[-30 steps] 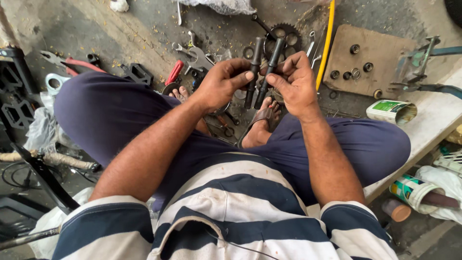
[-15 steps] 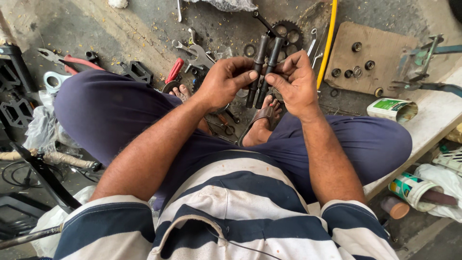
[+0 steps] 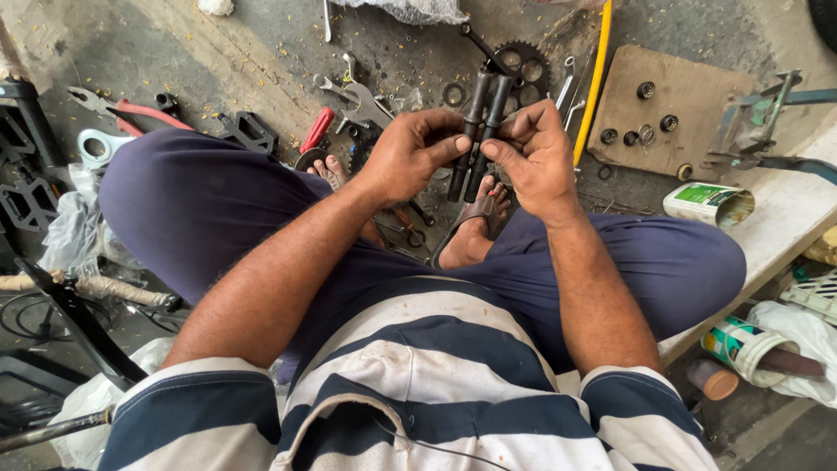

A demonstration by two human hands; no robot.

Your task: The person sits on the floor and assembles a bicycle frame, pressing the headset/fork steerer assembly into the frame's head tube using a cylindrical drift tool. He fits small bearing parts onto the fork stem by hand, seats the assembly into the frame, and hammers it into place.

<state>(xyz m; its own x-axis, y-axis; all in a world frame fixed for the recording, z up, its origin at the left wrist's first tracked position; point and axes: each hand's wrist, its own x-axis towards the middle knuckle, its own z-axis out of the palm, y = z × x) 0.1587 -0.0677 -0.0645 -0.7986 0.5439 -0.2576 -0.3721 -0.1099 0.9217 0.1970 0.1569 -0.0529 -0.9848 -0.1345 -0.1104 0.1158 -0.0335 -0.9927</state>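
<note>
Two dark metal axle rods stand side by side between my hands, above my sandalled foot. My left hand [image 3: 410,153] grips the left rod [image 3: 471,122] with thumb and fingers. My right hand [image 3: 536,157] pinches the right rod [image 3: 493,118] at its middle. The rods touch along their length and point away from me. I sit cross-legged in dark blue trousers and a striped shirt.
On the concrete floor lie spanners [image 3: 362,100], a toothed sprocket [image 3: 527,65], red-handled pliers [image 3: 316,131], black pedals [image 3: 248,131], a yellow tube [image 3: 595,78] and a cardboard sheet [image 3: 680,109] with bearings. A green-and-white can [image 3: 706,202] lies on a ledge at right.
Both hands have shifted slightly with the rods, holding them a little more upright and closer together. Nothing was let go.
</note>
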